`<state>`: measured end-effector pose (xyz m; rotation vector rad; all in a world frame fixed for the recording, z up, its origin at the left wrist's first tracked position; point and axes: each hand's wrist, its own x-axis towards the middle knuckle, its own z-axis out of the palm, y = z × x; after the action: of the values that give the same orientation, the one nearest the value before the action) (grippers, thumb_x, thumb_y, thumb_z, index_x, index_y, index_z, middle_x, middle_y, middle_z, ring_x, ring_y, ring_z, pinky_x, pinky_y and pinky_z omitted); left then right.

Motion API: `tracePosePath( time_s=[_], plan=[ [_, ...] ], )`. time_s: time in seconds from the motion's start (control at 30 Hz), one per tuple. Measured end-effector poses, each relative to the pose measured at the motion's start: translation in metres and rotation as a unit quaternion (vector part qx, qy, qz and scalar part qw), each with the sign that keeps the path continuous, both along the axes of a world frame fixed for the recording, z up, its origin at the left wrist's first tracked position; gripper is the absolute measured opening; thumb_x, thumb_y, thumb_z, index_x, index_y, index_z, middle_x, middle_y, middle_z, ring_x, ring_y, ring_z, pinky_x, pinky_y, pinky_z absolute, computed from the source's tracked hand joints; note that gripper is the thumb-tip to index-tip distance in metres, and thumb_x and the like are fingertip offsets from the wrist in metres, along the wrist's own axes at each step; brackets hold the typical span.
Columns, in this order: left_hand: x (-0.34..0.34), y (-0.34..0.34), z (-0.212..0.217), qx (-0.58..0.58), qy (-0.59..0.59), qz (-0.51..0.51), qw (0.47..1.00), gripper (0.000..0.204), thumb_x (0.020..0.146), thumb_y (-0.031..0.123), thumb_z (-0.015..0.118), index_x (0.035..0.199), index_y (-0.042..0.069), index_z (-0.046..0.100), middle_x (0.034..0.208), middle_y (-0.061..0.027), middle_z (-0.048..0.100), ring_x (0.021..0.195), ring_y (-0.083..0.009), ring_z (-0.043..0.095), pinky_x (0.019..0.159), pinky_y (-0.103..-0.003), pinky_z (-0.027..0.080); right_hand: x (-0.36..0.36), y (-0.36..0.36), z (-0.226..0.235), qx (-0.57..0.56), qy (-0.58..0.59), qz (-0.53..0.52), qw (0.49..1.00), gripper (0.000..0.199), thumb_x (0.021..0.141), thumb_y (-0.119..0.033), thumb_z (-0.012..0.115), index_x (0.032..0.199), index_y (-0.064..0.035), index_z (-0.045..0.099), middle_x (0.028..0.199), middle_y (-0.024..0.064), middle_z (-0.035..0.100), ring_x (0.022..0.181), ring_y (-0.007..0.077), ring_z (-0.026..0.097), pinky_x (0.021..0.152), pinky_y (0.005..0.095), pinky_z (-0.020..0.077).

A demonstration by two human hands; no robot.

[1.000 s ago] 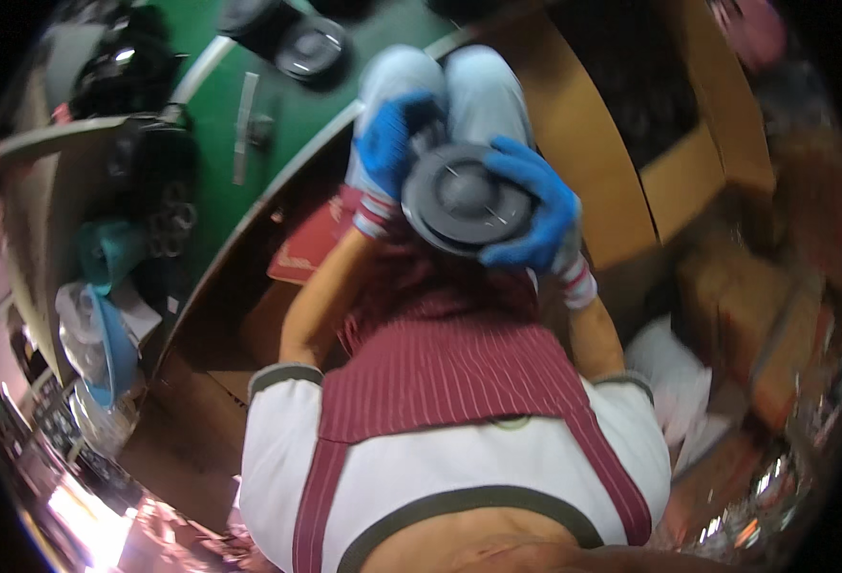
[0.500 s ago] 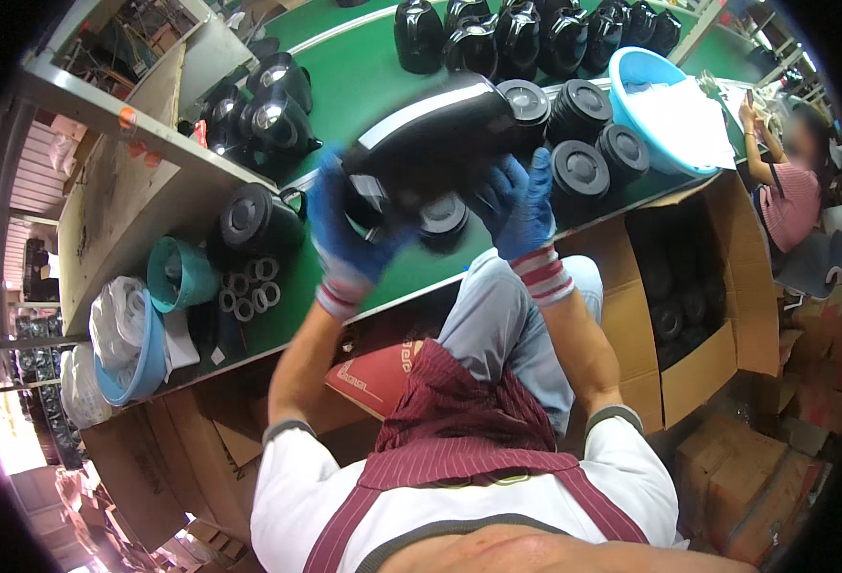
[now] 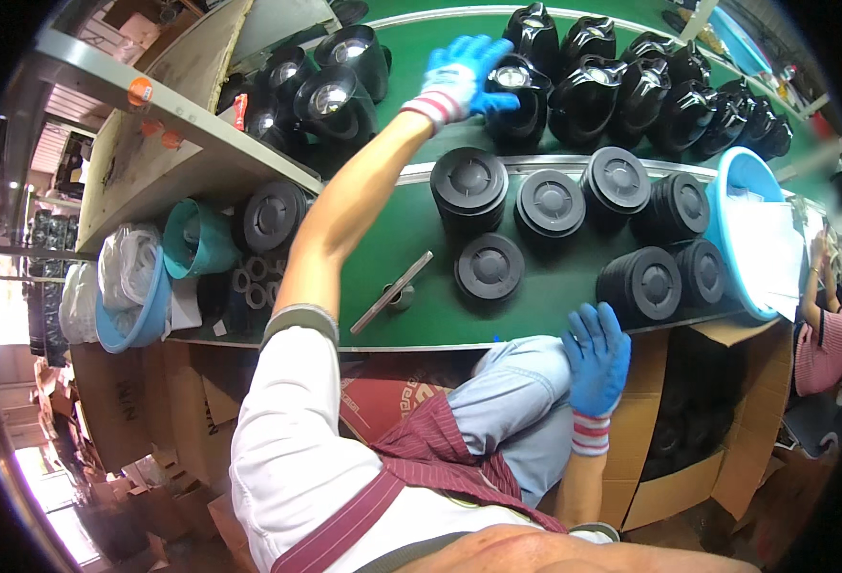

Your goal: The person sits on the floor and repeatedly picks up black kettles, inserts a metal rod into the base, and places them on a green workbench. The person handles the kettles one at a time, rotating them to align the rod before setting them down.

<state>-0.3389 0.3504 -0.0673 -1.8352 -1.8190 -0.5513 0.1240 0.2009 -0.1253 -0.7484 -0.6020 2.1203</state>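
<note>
On the left, whitish plastic bags (image 3: 127,267) fill a light blue tub (image 3: 142,327), with a teal bucket (image 3: 214,250) just beside it. Higher in the view, a pale metal beam (image 3: 196,132) bears orange stickers (image 3: 140,92). On the right — a blue basin (image 3: 720,234) with white sheets (image 3: 767,244) in it, and beyond it a person in a pink top (image 3: 817,355). Below the table edge are a red box (image 3: 383,396) and — farther right — an open cardboard box (image 3: 674,494).

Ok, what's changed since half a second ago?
The lifted black vessel is no longer held between both hands. The left hand has reached forward to the black jugs, open beside one; contact is unclear. The right hand has drawn back beside the knee, open and seemingly empty. The disc stacks and light-blue basin stay on the bench.
</note>
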Motion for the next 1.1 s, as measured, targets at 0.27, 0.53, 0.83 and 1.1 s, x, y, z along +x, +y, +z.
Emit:
tracePosePath(
  time_s=[0.27, 0.53, 0.83, 1.1],
  plan=[
    [-0.069, -0.154, -0.016, -0.113, -0.028, 0.437, 0.892, 0.056, 0.076, 0.034, 0.084, 0.128, 0.021, 0.066, 0.128, -0.0135, 0.057, 0.124, -0.0342, 0.052, 0.097, -0.047, 0.050, 0.008, -0.023, -0.004, 0.074, -0.072, -0.016, 0.995, 0.060, 0.110, -0.042, 0.039, 0.155, -0.0015, 0.040, 0.149, 0.0190, 0.053, 0.136, 0.0331, 0.053, 0.118, 0.0488, 0.0370],
    [-0.069, -0.177, 0.011, 0.005, -0.116, 0.260, 0.958, 0.047, 0.070, 0.016, 0.089, 0.114, 0.013, 0.073, 0.120, -0.0147, 0.059, 0.112, -0.0351, 0.060, 0.098, -0.044, 0.051, -0.019, -0.038, 0.044, 0.202, -0.114, 0.053, 0.971, 0.050, 0.106, -0.025, 0.052, 0.148, 0.0029, 0.047, 0.144, 0.0169, 0.057, 0.131, 0.0306, 0.058, 0.114, 0.0434, 0.0420],
    [0.074, -0.295, 0.161, -0.074, -0.115, -0.165, 0.977, 0.049, 0.074, -0.006, 0.083, 0.118, 0.013, 0.073, 0.115, -0.0078, 0.062, 0.109, -0.0253, 0.066, 0.093, -0.034, 0.057, -0.128, 0.001, 0.169, 0.854, -0.216, -0.054, 0.471, 0.084, 0.076, -0.018, 0.087, 0.150, -0.0133, 0.050, 0.153, 0.0169, 0.049, 0.137, 0.0389, 0.051, 0.111, 0.0501, 0.0449],
    [0.140, -0.351, 0.163, -0.066, -0.131, -0.256, 0.955, 0.055, 0.075, 0.001, 0.085, 0.126, 0.010, 0.071, 0.125, -0.0113, 0.064, 0.105, -0.0258, 0.067, 0.093, -0.033, 0.057, -0.091, -0.035, 0.146, 0.805, -0.137, 0.083, 0.571, 0.049, 0.073, -0.005, 0.090, 0.115, -0.0062, 0.065, 0.142, 0.0187, 0.060, 0.132, 0.0336, 0.059, 0.104, 0.0401, 0.0543]
  ],
)
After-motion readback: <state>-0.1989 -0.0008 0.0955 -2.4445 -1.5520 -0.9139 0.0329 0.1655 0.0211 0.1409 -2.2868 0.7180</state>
